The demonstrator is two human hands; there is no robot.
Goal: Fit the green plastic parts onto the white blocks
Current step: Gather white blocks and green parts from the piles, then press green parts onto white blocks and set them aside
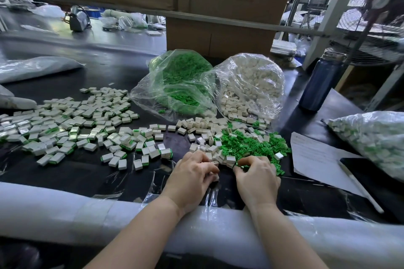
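Black worktable (pixel 91 172) — strewn white blocks (pixel 72 124), green parts (pixel 247 146) — cardboard boxes (pixel 218 37) behind

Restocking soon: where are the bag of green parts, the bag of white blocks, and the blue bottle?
bag of green parts (pixel 181 72), head view, bulging middle.
bag of white blocks (pixel 253 81), head view, upper middle.
blue bottle (pixel 321 83), head view, body.

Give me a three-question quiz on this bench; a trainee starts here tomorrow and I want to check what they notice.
1. True or false: the bag of green parts lies to the left of the bag of white blocks.
2. Which hand is at the loose green pile? A) left hand B) right hand
3. Fill in: the finished blocks with green edges are spread to the ____ of the left hand.

Key: 1 true; 2 B; 3 left.
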